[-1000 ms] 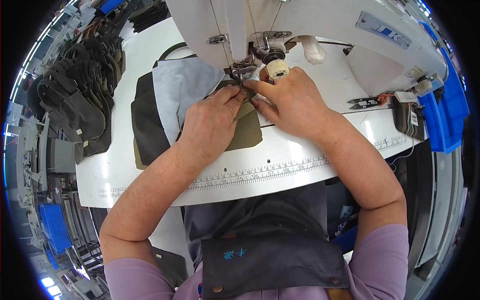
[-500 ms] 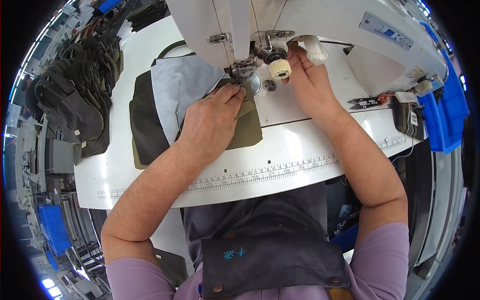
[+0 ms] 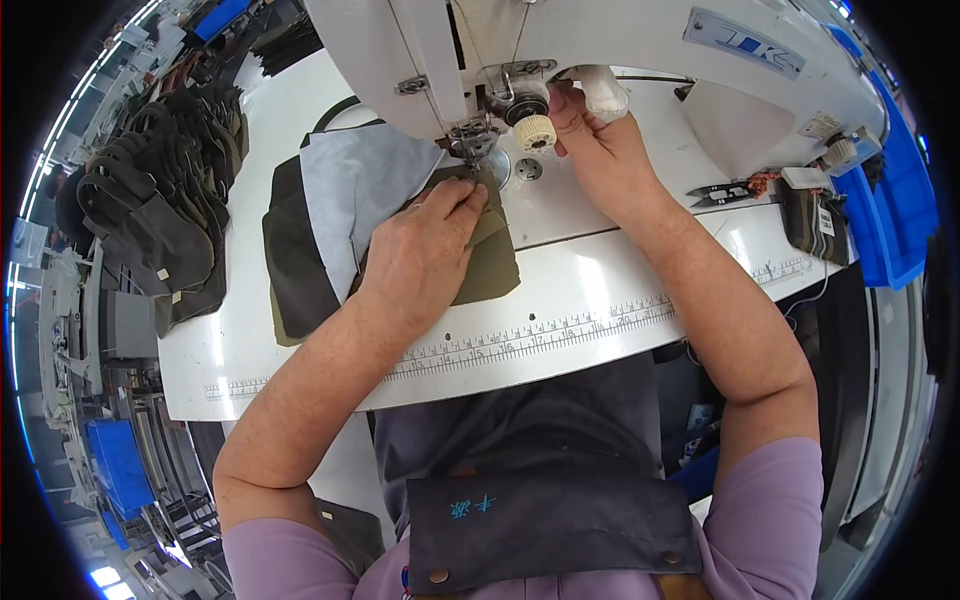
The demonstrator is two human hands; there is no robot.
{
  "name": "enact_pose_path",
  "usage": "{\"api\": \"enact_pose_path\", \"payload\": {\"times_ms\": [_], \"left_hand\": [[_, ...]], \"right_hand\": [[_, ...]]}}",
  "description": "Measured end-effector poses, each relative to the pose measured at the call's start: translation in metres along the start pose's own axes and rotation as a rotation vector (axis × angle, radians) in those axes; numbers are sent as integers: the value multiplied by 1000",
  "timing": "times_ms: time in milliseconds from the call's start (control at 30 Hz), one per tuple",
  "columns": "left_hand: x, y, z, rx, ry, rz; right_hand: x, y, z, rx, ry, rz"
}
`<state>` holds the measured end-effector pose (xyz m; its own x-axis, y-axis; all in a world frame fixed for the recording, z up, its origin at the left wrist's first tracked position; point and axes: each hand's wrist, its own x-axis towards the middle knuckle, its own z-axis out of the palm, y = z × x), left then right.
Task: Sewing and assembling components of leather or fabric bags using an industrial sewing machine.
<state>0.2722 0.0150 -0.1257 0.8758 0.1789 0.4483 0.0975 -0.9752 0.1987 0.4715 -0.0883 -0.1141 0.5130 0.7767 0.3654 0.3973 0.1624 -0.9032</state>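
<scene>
My left hand [image 3: 425,250] lies flat on an olive fabric piece [image 3: 490,265], fingertips pressing it just in front of the presser foot [image 3: 470,148] of a white sewing machine [image 3: 560,45]. A pale grey lining piece [image 3: 350,190] and a darker fabric layer [image 3: 290,260] lie under and to the left of that hand. My right hand [image 3: 600,150] is raised behind the needle area, fingers closed around a white lever [image 3: 603,92] on the machine, beside a cream knurled knob [image 3: 535,132].
A stack of dark cut fabric pieces [image 3: 165,215] sits at the far left of the white table [image 3: 560,320], which has a printed ruler along its front edge. Black thread snips [image 3: 725,192] lie at the right, near a small dark pouch [image 3: 808,215] and blue bins [image 3: 890,200].
My right hand left the fabric beside the left hand and moved up and right to the white lever on the machine. The left hand stayed pressed on the olive piece.
</scene>
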Motion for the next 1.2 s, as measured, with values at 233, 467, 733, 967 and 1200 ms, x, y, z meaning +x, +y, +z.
{"api": "enact_pose_path", "payload": {"times_ms": [233, 467, 733, 967, 1200], "left_hand": [[1, -2, -1, -11, 0, -2], [4, -7, -2, -27, -24, -9], [7, -15, -6, -9, -40, 35], [12, -42, -15, -157, -122, 84], [30, -50, -38, -291, -246, 157]], "right_hand": [[-4, 4, 1, -31, -30, -10], [-3, 11, -2, -94, -83, -64], [-5, 5, 0, -302, -157, -174], [-9, 12, 2, -615, -255, -485], [-9, 8, 4, -633, -281, -425]]}}
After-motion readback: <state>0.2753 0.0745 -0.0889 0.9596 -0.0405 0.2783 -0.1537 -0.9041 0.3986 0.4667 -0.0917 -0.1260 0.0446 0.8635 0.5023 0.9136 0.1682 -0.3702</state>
